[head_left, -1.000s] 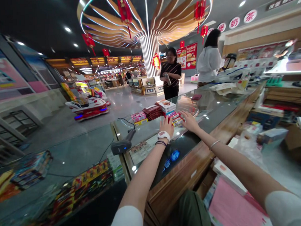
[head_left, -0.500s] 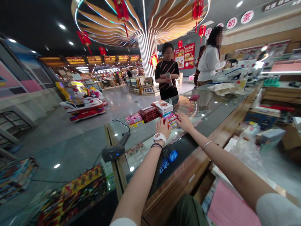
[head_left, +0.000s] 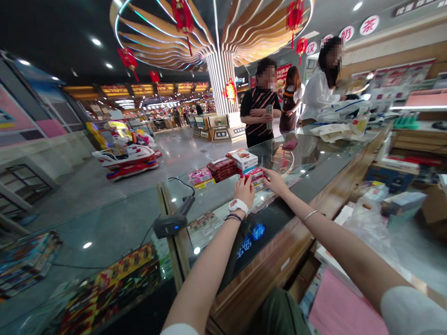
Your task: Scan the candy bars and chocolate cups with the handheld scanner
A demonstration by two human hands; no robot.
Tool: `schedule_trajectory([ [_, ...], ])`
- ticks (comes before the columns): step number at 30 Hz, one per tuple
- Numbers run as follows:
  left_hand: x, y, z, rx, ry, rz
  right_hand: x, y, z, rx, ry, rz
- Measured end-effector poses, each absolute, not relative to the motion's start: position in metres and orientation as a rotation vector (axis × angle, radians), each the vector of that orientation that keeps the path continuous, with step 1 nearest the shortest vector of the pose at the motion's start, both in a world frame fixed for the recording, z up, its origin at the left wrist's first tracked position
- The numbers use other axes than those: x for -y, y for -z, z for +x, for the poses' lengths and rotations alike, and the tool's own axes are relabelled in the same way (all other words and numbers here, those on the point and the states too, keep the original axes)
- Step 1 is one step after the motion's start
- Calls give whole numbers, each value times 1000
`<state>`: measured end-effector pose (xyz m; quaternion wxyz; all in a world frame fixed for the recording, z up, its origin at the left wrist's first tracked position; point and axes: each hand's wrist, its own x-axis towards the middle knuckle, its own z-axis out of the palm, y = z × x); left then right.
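Note:
A small stack of snack packets [head_left: 258, 181] lies on the glass counter, with a shiny red packet [head_left: 254, 173] on top. My left hand [head_left: 244, 191] has its fingers curled against the left side of the red packet. From the right, my right hand [head_left: 275, 182] pinches the packet's other edge with thumb and fingers. Just behind stands a pile of white boxes [head_left: 244, 158]. To its left are a pile of dark red packets [head_left: 222, 169] and pink packs [head_left: 201, 176]. Print on the packets is too small to read.
A barcode scanner [head_left: 170, 223] with a cable sits left on the glass counter [head_left: 137, 209]. A dark red item [head_left: 289, 144] lies on the counter farther back. One person [head_left: 260, 110] stands across the counter; another in white [head_left: 318, 98] is at the right.
The top of the stack between my hands looked purple-pink and now looks red. My hands have barely shifted. The person across the counter has moved right, and a person behind shows more fully.

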<state>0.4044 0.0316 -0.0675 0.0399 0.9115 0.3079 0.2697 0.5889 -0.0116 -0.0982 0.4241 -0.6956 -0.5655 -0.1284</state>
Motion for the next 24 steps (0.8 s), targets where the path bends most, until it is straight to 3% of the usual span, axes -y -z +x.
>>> schedule_trajectory([
  [11, -22, 50, 386, -853, -969, 2629, 29, 76, 551, 1329, 455, -1641],
  [24, -18, 27, 273, -817, -1250, 2529, 40, 44, 452, 1384, 732, -1612],
])
